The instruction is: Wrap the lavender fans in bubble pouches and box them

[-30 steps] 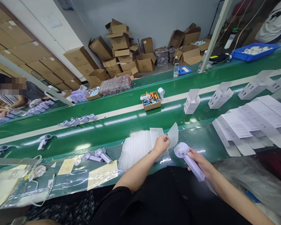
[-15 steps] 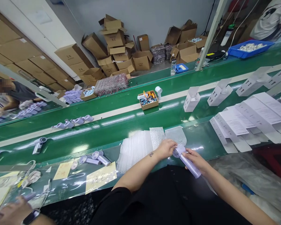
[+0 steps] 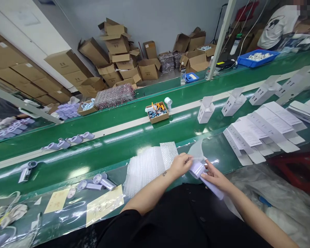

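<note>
My right hand (image 3: 214, 175) is wrapped round a lavender handheld fan (image 3: 197, 168), whose handle slants down toward my body. My left hand (image 3: 180, 165) is closed at the near edge of a translucent bag (image 3: 197, 150), right beside the fan's round head. The bag stands partly lifted off the bench, its edge against the head; whether the head is inside I cannot tell. Just left lies a fanned stack of bubble-wrap bags (image 3: 144, 168). Two more lavender fans (image 3: 104, 181) rest farther left on the bench, near a handwritten yellow paper (image 3: 103, 206).
White printed cartons (image 3: 258, 132) lie flat in an overlapping row at right. Upright open boxes (image 3: 206, 110) stand along the green conveyor (image 3: 129, 141). A small cardboard box of tools (image 3: 157, 113) sits mid-belt. Lavender fan parts (image 3: 69, 140) line the belt at left.
The bag has been raised from lying flat, and my left hand now grips its edge at the fan's head. The view has shifted, and the neighbour's hand with a watch has left it.
</note>
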`<action>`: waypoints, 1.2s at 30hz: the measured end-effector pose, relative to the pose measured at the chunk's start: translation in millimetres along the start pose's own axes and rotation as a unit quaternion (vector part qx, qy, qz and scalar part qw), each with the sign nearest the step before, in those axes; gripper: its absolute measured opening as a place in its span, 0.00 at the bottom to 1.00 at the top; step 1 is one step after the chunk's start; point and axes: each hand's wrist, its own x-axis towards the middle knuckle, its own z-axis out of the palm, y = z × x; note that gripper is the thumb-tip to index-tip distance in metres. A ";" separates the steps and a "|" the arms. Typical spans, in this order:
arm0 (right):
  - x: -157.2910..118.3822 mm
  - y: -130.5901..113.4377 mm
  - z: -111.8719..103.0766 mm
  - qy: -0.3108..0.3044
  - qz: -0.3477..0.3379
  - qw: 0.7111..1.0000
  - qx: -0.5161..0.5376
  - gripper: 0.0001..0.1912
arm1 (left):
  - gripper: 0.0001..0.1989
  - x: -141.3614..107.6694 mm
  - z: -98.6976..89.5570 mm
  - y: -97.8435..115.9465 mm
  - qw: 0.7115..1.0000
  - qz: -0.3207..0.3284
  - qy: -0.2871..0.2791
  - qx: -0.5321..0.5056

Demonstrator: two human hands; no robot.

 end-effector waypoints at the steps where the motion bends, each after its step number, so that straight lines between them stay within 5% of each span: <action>1: 0.7 3.1 -1.3 -0.005 0.008 1.000 -0.013 0.49 | 0.09 5.7 -3.0 1.9 1.000 -0.011 -0.009 -0.002; 4: 0.7 7.4 -0.5 -0.008 0.017 1.000 0.002 0.54 | 0.11 15.9 -9.1 0.1 0.999 -0.027 -0.014 0.035; 7: -4.2 -2.1 3.8 -0.015 0.009 0.997 0.072 0.55 | 0.11 17.0 -8.3 -5.3 0.995 0.027 -0.058 0.081; 15: -2.7 -25.7 9.5 -0.070 0.033 0.989 0.129 0.33 | 0.12 14.1 -3.0 -7.6 0.986 0.084 -0.141 0.008; 22: 5.2 -3.5 12.5 -0.069 0.036 0.989 0.128 0.18 | 0.09 6.6 2.4 -28.0 0.972 -0.046 -0.115 -0.200; 25: 6.4 3.7 12.2 -0.009 0.037 0.993 0.113 0.15 | 0.11 4.4 3.0 -25.8 0.956 -0.117 -0.067 -0.261; 28: 0.8 4.9 12.0 0.039 0.018 0.993 0.108 0.17 | 0.10 6.0 1.1 -16.3 0.972 -0.056 -0.076 -0.213; 33: -16.8 -2.1 3.7 -0.041 0.002 0.991 0.125 0.35 | 0.10 13.5 -0.5 -8.3 0.997 -0.038 -0.008 -0.061; 36: -13.9 -2.4 1.3 -0.067 0.011 0.987 0.146 0.34 | 0.09 13.0 4.4 -9.5 0.997 -0.007 -0.058 -0.056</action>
